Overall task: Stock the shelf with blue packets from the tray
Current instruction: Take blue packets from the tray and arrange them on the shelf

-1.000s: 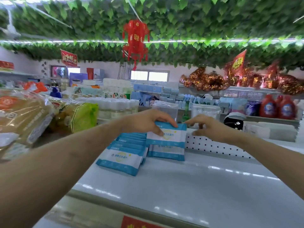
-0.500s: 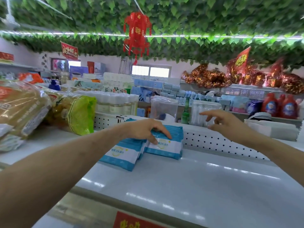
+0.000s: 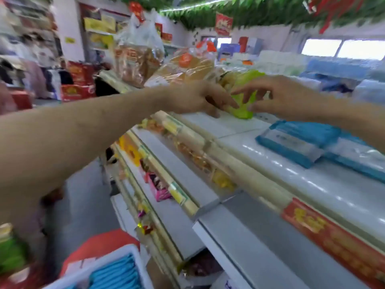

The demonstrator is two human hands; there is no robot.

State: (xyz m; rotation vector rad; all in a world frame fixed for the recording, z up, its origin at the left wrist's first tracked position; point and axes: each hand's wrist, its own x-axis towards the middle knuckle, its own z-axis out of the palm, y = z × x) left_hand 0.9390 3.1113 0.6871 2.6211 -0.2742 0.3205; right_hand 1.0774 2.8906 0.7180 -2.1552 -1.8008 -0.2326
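Two piles of blue packets [image 3: 295,140] lie flat on the white top shelf [image 3: 302,184] at the right. Just left of them, above the shelf, my left hand [image 3: 200,99] and my right hand [image 3: 279,97] hover close together with fingers apart, empty, in front of a green bag [image 3: 241,109]. Whether the fingers touch the bag is blurred. At the bottom left a white tray [image 3: 133,253] holds more blue packets [image 3: 116,274] standing on edge.
Bread bags [image 3: 135,59] crowd the shelf top behind my hands. Lower shelves [image 3: 177,163] with snack packets step down toward the aisle floor on the left. A red stool [image 3: 98,245] sits under the tray. A red price label [image 3: 333,236] runs along the shelf edge.
My left hand has come off the blue packets, which now lie on the shelf. Both hands have shifted left toward the green bag. The view has swung left and down, showing the tray.
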